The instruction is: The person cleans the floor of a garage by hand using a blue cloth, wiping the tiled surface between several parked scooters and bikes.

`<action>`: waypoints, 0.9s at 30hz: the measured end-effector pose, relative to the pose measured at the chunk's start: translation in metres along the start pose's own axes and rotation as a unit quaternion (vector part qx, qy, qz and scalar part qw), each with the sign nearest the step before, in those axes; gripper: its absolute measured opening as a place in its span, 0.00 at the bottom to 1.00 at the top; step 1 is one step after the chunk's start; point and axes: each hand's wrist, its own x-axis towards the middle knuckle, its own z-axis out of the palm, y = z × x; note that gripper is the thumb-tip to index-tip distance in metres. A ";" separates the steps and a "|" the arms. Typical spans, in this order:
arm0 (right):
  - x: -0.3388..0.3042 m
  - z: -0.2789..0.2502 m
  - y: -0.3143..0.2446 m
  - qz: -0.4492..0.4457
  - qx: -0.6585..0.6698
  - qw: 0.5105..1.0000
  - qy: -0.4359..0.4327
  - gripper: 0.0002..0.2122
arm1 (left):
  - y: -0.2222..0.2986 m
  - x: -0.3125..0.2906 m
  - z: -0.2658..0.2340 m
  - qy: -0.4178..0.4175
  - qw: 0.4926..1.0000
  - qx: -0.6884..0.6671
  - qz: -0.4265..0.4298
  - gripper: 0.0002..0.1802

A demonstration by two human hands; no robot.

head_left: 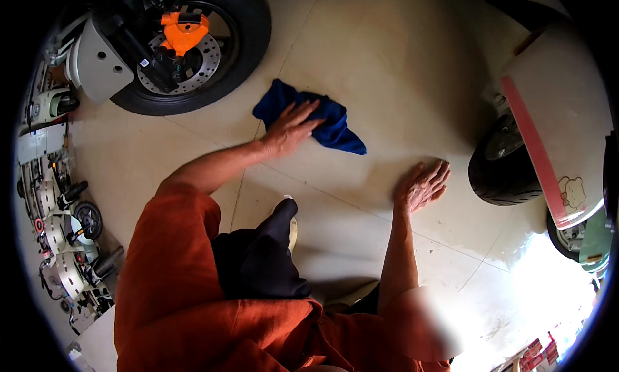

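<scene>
A dark blue cloth (332,126) lies crumpled on the tiled floor, just beyond the front of my body. On top of it rests my left hand (291,130), fingers stretched out and slightly spread, not wrapped around the fabric. My right hand (423,184) is farther right, fingers extended over the floor tiles with nothing in them. It is nearest to the black tyre (506,162) of a scooter at the right; a gap separates them. Whether that palm bears on the floor I cannot tell.
At upper left stands a wheel (248,56) with a brake disc and an orange caliper (185,31). A pale scooter body (558,107) with a pink stripe is at right. Several scooters (61,230) line the far left. My dark-trousered leg (258,249) is bent below the cloth.
</scene>
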 end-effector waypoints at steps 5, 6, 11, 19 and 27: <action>0.002 0.008 0.010 0.009 -0.017 1.000 0.020 0.26 | -0.066 0.096 -0.002 0.093 0.990 0.052 -0.093 0.27; 0.001 0.008 0.008 0.011 -0.011 1.000 0.019 0.25 | -0.083 0.113 -0.004 0.128 0.983 0.032 -0.129 0.26; -0.002 0.000 -0.005 0.014 0.001 1.000 -0.014 0.26 | -0.067 0.156 0.005 0.234 0.934 0.073 -0.261 0.27; 0.002 0.000 0.004 0.014 -0.010 1.000 0.007 0.26 | 0.059 0.035 0.044 0.102 0.994 0.000 -0.033 0.26; 0.002 0.003 0.000 0.021 -0.001 1.000 -0.010 0.26 | 0.063 0.045 -0.100 0.028 0.894 -0.368 -0.256 0.23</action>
